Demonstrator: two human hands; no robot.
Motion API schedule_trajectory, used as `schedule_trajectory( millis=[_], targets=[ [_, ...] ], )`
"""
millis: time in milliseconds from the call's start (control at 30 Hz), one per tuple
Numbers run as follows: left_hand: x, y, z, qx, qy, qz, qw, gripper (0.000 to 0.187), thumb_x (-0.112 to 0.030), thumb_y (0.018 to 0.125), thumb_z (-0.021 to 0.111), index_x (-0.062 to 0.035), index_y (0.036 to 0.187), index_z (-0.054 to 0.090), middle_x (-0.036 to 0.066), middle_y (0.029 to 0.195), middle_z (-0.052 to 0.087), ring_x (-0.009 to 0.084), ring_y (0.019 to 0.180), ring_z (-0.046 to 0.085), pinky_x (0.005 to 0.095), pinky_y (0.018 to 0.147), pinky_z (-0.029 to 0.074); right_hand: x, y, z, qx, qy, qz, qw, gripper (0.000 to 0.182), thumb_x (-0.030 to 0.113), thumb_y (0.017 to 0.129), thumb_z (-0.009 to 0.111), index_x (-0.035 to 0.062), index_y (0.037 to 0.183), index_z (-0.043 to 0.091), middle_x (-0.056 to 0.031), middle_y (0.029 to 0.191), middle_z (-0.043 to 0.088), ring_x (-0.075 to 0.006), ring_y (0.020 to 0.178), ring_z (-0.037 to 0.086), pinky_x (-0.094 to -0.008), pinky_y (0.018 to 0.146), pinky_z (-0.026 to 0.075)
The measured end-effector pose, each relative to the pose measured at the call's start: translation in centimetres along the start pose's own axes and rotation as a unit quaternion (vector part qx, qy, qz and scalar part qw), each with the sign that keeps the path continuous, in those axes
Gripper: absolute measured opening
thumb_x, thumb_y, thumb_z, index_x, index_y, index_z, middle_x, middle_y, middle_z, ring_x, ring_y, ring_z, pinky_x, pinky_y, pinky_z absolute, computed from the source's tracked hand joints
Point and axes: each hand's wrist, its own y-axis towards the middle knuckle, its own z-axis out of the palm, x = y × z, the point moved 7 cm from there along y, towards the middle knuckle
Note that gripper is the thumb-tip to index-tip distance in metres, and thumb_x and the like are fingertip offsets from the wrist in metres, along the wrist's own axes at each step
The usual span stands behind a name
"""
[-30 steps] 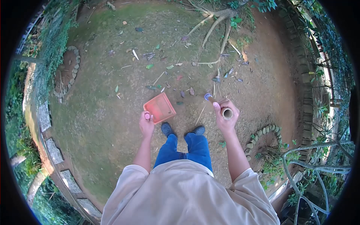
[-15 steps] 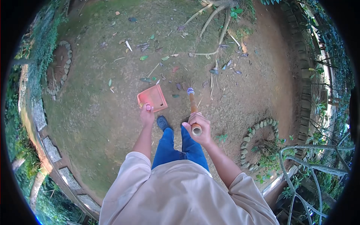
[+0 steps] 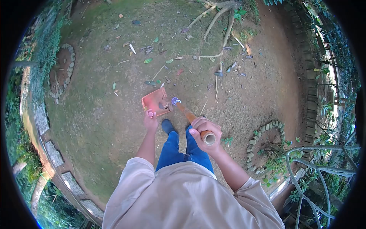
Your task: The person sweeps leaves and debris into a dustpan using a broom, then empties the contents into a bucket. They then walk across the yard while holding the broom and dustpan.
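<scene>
My left hand (image 3: pixel 151 120) is closed round the pink-tipped handle of an orange dustpan (image 3: pixel 152 99), which rests on the ground ahead of my feet. A few dark leaves (image 3: pixel 164 105) lie at the pan's right side, by its opening. My right hand (image 3: pixel 206 130) grips a broom (image 3: pixel 186 113) by its thick, hollow, bamboo-like handle. The broom slants forward and left, and its purple-and-white binding is just right of the dustpan. Its thin bristles are hard to make out against the soil.
Scattered leaves (image 3: pixel 148 60) and twigs dot the mossy ground ahead. Tree roots (image 3: pixel 223 42) spread at the top. Stone rings (image 3: pixel 250 149) lie at right and left. Pale bare branches (image 3: pixel 324 168) reach in from the lower right, and paving slabs (image 3: pixel 53 153) line the left edge.
The broom head has swung left, up to the dustpan's opening. Dark leaves that lay on the ground right of the pan are now at its right side. The left hand has barely moved.
</scene>
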Motion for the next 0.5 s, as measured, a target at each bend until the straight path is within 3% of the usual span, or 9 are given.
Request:
schedule_trajectory(
  millis=[133,233,333,500],
  targets=[
    [0.2,-0.6,-1.3,0.004,-0.023,0.009,1.0,0.03,-0.019,0.087,0.068,-0.0112,0.116,0.061,0.014,0.103,0.067,0.0308,0.097,0.065,0.0408,0.085,0.05,1.6,-0.5,1.4,0.031,-0.041,-0.059,0.997,0.029,-0.003,0.072,0.08,0.0055,0.069,0.052,-0.0076,0.064,0.056,-0.0249,0.06,0.06,-0.0359,0.06,0.049],
    [0.6,-0.9,-1.9,0.009,-0.016,0.005,1.0,0.03,-0.018,0.087,0.068,-0.0105,0.115,0.061,0.015,0.105,0.067,0.0315,0.098,0.065,0.0409,0.086,0.05,0.9,-1.4,2.5,0.062,-0.091,-0.069,0.992,0.028,0.001,0.076,0.08,0.005,0.07,0.052,-0.0085,0.063,0.057,-0.0255,0.062,0.061,-0.0354,0.063,0.051],
    [1.0,-1.2,-2.2,0.012,-0.008,-0.014,1.0,0.03,-0.019,0.087,0.069,-0.0105,0.115,0.061,0.015,0.107,0.066,0.0319,0.101,0.064,0.0414,0.087,0.049,-1.6,-2.5,3.1,0.073,-0.139,-0.046,0.987,0.03,0.001,0.074,0.081,0.0056,0.07,0.052,-0.0084,0.066,0.059,-0.0252,0.063,0.061,-0.0348,0.061,0.05],
    [1.3,-2.0,-2.6,0.02,0.004,-0.022,1.0,0.03,-0.019,0.086,0.07,-0.0101,0.114,0.061,0.014,0.109,0.066,0.0322,0.103,0.064,0.0419,0.088,0.049,-2.8,-4.2,4.7,0.05,-0.088,-0.006,0.995,0.03,0.001,0.073,0.082,0.006,0.069,0.053,-0.0081,0.066,0.058,-0.0256,0.062,0.06,-0.035,0.058,0.047]
  ],
)
